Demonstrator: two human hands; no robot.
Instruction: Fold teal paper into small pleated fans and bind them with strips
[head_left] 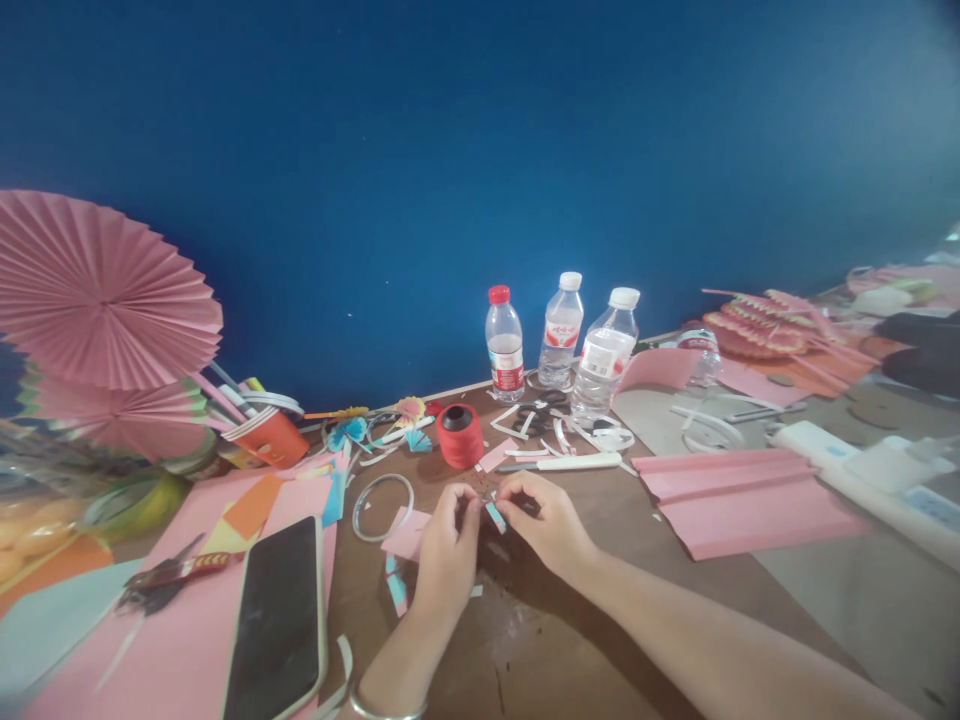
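Note:
Just in front of the red thread spool [460, 436], my left hand [451, 535] and my right hand [546, 522] are close together with bent, pinched fingers. A small blue and pink paper piece [496, 517] shows between them, touching the fingertips of my right hand. What the fingertips of my left hand pinch is too small to make out. Beside my left wrist lie a pink paper scrap [407, 535] and a blue and pink strip [396, 585]. A roll of clear tape [382, 508] rests left of my left hand.
Three bottles [505, 345] stand behind the spool. A white-handled knife [580, 462] lies before them. On the left are a phone [276, 620], pink paper fans [105, 290] and a tipped orange cup [270, 437]. Folded pink paper [750, 500] and a power strip [870, 490] lie right.

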